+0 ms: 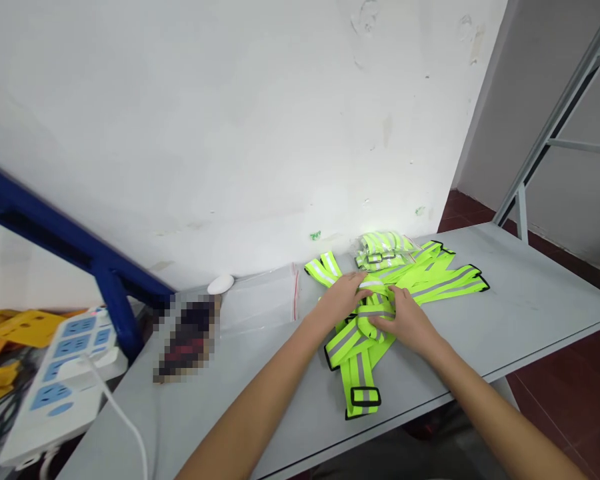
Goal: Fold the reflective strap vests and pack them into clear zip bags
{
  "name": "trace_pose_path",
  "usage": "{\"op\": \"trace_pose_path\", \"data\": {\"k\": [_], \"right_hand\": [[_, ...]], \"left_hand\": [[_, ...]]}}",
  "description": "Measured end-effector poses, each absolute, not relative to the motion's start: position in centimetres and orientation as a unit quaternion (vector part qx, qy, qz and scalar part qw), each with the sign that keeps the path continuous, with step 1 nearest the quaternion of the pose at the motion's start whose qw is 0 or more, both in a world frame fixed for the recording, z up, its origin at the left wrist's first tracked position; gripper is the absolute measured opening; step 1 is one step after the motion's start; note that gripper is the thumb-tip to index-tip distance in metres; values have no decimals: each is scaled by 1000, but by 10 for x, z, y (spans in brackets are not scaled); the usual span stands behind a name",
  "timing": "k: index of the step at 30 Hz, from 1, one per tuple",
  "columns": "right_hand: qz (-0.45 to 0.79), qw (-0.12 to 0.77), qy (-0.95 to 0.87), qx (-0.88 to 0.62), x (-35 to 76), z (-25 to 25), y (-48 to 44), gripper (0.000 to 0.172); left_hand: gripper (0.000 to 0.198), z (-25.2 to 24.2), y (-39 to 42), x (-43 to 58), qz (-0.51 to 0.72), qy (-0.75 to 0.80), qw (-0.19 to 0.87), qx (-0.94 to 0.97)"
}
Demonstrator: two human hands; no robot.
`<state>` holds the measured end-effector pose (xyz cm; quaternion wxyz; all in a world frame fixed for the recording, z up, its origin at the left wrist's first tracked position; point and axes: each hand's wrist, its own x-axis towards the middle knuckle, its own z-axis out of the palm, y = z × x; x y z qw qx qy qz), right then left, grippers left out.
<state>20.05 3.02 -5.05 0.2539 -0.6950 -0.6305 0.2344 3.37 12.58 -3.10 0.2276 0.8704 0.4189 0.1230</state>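
Note:
Neon yellow-green reflective straps [357, 373] with grey stripes and black buckles lie in a loose heap on the grey table. My left hand [343, 295] grips the upper left side of a folded reflective strap [375, 310]. From the right, my right hand [405, 319] holds the same folded bundle, thumb at its lower part and fingers on its edge. A black slide buckle [365, 397] hangs on a strap end close to the table's front edge. Behind the hands, packed straps in clear bags [386, 250] are stacked against the wall.
A clear zip bag [260, 300] with a red seal line lies left of the straps, beside a white oval object [221, 285]. Farther left are a blurred-out item [187, 339], a white power strip [65, 373] with a cable, and a blue metal frame [115, 300].

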Motion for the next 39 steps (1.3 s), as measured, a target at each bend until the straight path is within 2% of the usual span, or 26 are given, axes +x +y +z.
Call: {"op": "trace_pose_path", "data": {"k": [4, 8, 10, 17, 23, 28, 34, 39], "right_hand": [[212, 226, -641, -702, 198, -55, 34, 65], [225, 225, -636, -703, 195, -53, 38, 59], [237, 233, -624, -707, 194, -52, 39, 58], [392, 331, -526, -678, 184, -45, 36, 65], [409, 370, -501, -667, 180, -41, 41, 56], [404, 401, -499, -654, 182, -37, 42, 46], [473, 414, -471, -619, 184, -21, 40, 48], [467, 401, -491, -616, 190, -19, 41, 49]], "left_hand": [[66, -34, 106, 20, 97, 371, 175, 907], [112, -33, 90, 9, 65, 338, 169, 923], [120, -34, 86, 9, 72, 354, 154, 920], [102, -44, 77, 20, 147, 407, 26, 901], [84, -44, 70, 25, 190, 411, -67, 889], [77, -47, 71, 24, 227, 404, -59, 884], [58, -46, 71, 25, 281, 404, -43, 870], [64, -42, 71, 28, 265, 421, -3, 868]]}}
